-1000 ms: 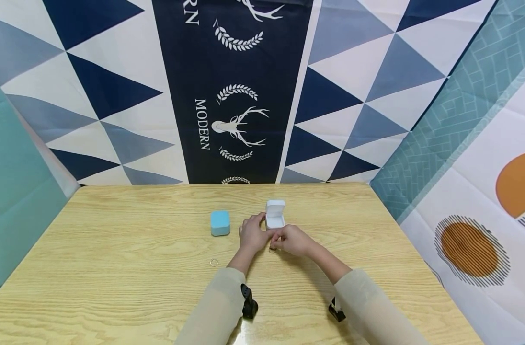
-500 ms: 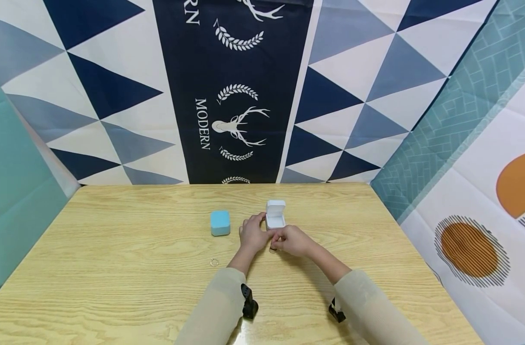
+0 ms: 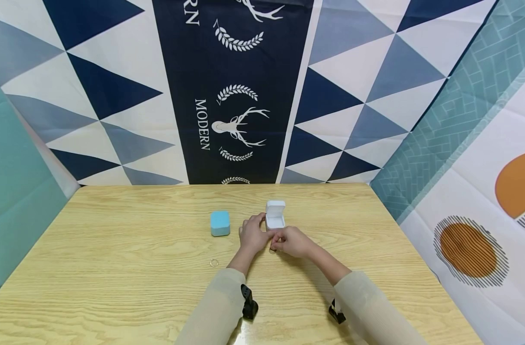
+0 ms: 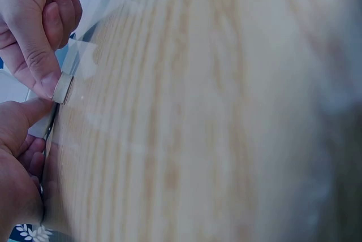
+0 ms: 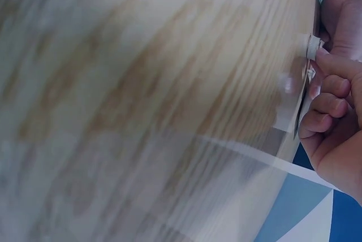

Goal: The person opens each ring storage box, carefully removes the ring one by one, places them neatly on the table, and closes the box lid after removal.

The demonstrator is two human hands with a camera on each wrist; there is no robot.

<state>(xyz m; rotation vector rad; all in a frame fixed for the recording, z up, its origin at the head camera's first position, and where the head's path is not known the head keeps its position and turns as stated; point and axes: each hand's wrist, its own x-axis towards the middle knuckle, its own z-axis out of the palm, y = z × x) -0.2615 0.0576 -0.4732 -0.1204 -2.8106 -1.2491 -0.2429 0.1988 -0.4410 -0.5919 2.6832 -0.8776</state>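
A small white ring box (image 3: 275,221) stands on the table with its lid raised. My left hand (image 3: 252,235) steadies it, thumb along the front and fingers at its left side. Just in front of the box, my right hand (image 3: 291,241) pinches a ring between thumb and forefinger, low over the wood. In the left wrist view this ring (image 4: 63,88) shows as a pale metal band at the fingertips; in the right wrist view the ring (image 5: 313,47) sits beside the left hand. The box's lower front is partly hidden behind my hands.
A closed light-blue box (image 3: 220,223) stands to the left of the white one. Nearer to me on the left, a second ring (image 3: 211,262) lies on the wooden table (image 3: 129,268). Patterned cloth (image 3: 232,62) hangs behind the table's far edge.
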